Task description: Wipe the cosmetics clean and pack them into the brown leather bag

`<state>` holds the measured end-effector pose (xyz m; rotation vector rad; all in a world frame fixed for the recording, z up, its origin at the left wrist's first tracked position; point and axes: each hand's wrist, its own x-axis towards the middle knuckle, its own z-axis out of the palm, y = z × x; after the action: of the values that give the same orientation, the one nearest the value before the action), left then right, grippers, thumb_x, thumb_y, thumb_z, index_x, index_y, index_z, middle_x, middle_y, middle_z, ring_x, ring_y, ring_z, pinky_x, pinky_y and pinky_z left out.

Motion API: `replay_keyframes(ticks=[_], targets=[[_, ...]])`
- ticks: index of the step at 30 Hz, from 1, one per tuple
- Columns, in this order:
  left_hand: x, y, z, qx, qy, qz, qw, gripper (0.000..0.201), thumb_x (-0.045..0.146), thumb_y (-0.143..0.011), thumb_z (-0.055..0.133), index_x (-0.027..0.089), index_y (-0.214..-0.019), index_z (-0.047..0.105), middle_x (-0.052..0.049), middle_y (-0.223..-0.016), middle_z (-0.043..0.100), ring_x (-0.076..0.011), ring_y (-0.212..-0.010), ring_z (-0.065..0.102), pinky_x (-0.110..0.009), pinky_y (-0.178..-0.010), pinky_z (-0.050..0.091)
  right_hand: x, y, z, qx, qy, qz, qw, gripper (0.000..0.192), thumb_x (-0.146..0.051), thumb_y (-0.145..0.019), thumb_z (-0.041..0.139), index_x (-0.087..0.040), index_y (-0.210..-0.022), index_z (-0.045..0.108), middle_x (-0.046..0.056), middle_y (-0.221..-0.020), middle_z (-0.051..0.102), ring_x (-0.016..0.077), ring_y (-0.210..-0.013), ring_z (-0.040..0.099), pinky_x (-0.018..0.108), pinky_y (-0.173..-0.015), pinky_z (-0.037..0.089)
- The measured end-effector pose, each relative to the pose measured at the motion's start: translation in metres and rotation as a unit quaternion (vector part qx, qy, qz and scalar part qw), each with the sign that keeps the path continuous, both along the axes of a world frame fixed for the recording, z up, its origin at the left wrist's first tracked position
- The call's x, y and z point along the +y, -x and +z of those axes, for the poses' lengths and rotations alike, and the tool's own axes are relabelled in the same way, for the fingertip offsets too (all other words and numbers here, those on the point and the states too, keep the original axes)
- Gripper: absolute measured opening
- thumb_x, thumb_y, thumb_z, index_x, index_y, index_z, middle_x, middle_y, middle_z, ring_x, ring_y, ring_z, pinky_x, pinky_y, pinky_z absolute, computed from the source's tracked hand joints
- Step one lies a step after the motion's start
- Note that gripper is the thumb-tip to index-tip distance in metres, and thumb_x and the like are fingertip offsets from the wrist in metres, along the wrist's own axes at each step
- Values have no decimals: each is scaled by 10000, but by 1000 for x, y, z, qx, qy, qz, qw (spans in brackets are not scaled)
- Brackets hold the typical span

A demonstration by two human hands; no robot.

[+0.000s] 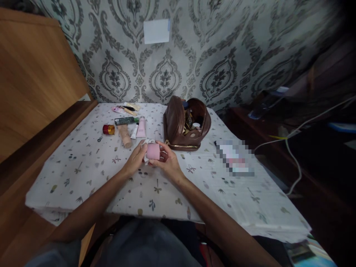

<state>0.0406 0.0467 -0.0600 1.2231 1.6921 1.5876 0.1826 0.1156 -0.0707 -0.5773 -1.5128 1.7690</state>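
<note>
Both my hands meet over the middle of the cloth-covered table [83, 174]. My right hand [168, 161] grips a small pink jar [153, 151]. My left hand [136, 158] presses a white tissue or cloth [145, 148] against the jar's left end. Just behind the hands an open brown toiletry bag [178, 124] stands with several small items inside.
Cosmetics lie at the back left: a red-and-gold pot [108, 129], a dark tube [126, 120], a beige bottle [125, 135], a pink tube [141, 128]. A blurred-out object [235, 157] lies to the right. A white cable [294, 159] hangs beyond the table's right edge. Wooden panel [33, 81] at left.
</note>
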Motion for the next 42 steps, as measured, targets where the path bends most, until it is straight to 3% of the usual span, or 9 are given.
replay_keyframes(ticks=[4,10,15,18,25,33,36,39,42], targets=[[1,3,5,-5,18,-41,999,628,721,-889,415,182,-1118,641,-57,-855,682,-189,-714,626,-293,-617,515,1,-2,3,24,13,28,999,632,-399,-668,833,-280,-1246,607,35,-1074,584,160,-844,615,314,-750,560],[0,2,4,-67,49,-74,994,612,750,-871,406,183,-732,591,2,-556,567,-122,-468,476,-246,-439,375,0,-1,4,44,20,0,999,635,-377,-607,869,-298,-1176,599,16,-1067,555,151,-805,615,275,-645,553],[0,-4,3,-166,122,-109,973,631,778,-822,442,192,-595,504,24,-442,482,-92,-364,398,-218,-362,260,1,-1,0,12,-76,-74,994,629,-365,-605,871,-280,-1142,554,8,-1053,543,142,-802,589,239,-607,495],[0,-7,6,-187,142,-125,964,655,809,-792,435,200,-552,464,31,-409,440,-85,-318,358,-220,-337,225,2,-3,-4,-30,-168,-143,975,581,-362,-643,852,-259,-1133,558,37,-1077,547,168,-843,579,241,-579,468],[-4,-5,10,-122,121,-164,971,655,765,-830,434,193,-511,441,52,-395,379,-69,-329,313,-228,-365,230,6,-8,-2,-129,-322,-232,909,470,-403,-730,789,-231,-1137,630,47,-978,536,181,-813,525,283,-624,495],[-4,4,9,14,69,-71,995,556,673,-848,493,194,-575,421,52,-506,386,-97,-505,371,-235,-494,280,8,-11,-3,-147,-358,-146,911,496,-315,-714,774,-228,-1195,689,51,-977,494,190,-871,546,312,-730,532],[-1,12,11,29,56,-38,997,552,662,-842,497,204,-557,382,56,-506,345,-95,-504,336,-241,-501,263,6,-11,-3,-126,-308,-62,941,515,-297,-670,788,-232,-1175,705,40,-957,487,191,-886,547,320,-753,527],[2,19,12,38,48,-15,998,546,664,-849,474,208,-561,393,50,-514,360,-106,-514,355,-247,-514,286,2,-8,-2,-71,-136,41,987,536,-361,-659,809,-239,-1166,687,32,-967,522,163,-828,565,273,-649,513],[2,19,13,46,44,-4,998,549,674,-878,401,210,-584,423,37,-531,407,-125,-532,400,-260,-537,331,2,-4,-1,-2,42,88,995,547,-424,-671,805,-248,-1164,645,17,-966,555,106,-666,544,230,-528,470]])
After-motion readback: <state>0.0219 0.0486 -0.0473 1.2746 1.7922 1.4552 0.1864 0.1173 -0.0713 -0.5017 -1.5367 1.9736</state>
